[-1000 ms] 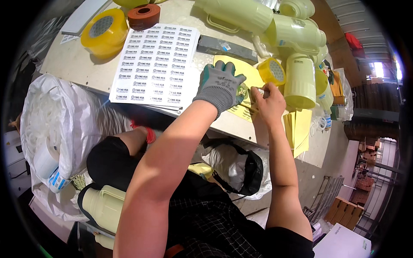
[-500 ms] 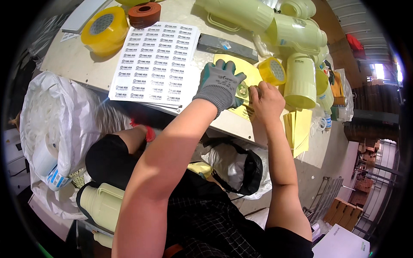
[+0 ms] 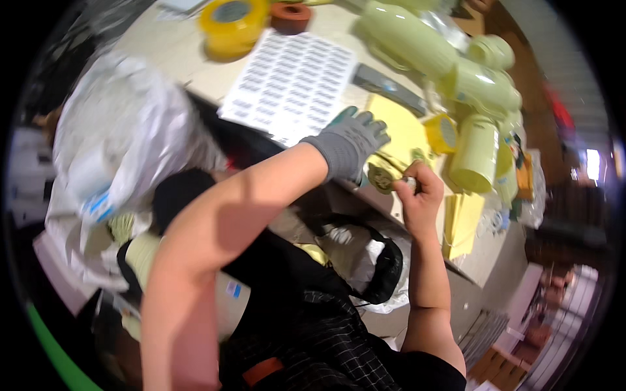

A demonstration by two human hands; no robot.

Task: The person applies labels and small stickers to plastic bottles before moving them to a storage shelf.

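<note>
A stack of yellow paper sheets [image 3: 399, 124] lies near the table edge. My left hand [image 3: 355, 138], in a grey glove with teal parts, rests on its left side with fingers stretched out. My right hand [image 3: 422, 191] is bare and closed in a pinch. A small piece with a round dark-green emblem [image 3: 380, 177] comes out from its fingertips toward the glove; blur hides its exact edges. Another green emblem [image 3: 417, 154] shows on the yellow sheet just above the right hand.
A grey bar [image 3: 389, 88] and yellow tape roll [image 3: 441, 133] border the sheets. Pale green jugs [image 3: 475, 153] stand and lie at the right. Printed label sheets [image 3: 290, 81], a large tape roll [image 3: 233, 23] and yellow slips [image 3: 462, 225] share the table. A white sack [image 3: 124, 124] stands left.
My right hand has pulled down and toward me, with the emblem piece lifted at its fingertips. My left hand has stayed on the sheets. The whole view has shifted and tilted.
</note>
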